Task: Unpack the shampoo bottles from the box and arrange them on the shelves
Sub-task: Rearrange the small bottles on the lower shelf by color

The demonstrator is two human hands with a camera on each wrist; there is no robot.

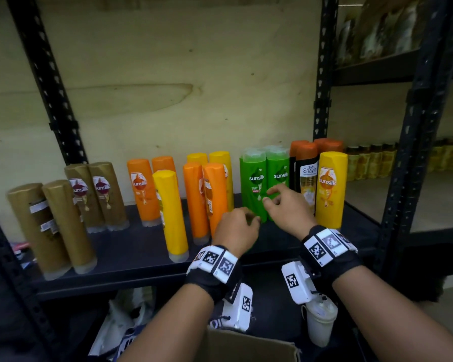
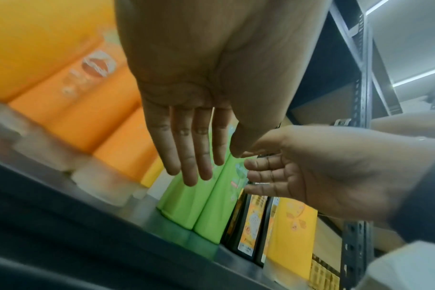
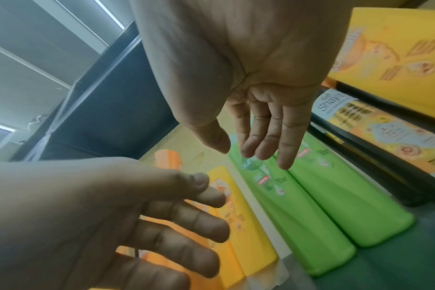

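Two green shampoo bottles (image 1: 255,184) stand side by side on the dark shelf (image 1: 131,257), right of centre. My right hand (image 1: 272,197) hovers in front of the right green bottle (image 1: 280,176), fingers relaxed and holding nothing. My left hand (image 1: 246,220) is lower, near the base of the left green bottle, and also holds nothing. In the left wrist view its fingers (image 2: 194,166) are straight before the green bottles (image 2: 186,206). The right wrist view shows my right fingers (image 3: 258,145) loose above the green bottles (image 3: 311,215). I cannot tell whether either hand touches a bottle.
Gold-brown bottles (image 1: 63,226) stand at the left, then orange (image 1: 141,189) and yellow ones (image 1: 170,212). A black bottle (image 1: 307,178) and a yellow bottle (image 1: 330,189) stand right of the green pair. A cardboard box flap (image 1: 246,346) and a white cup (image 1: 321,322) are below.
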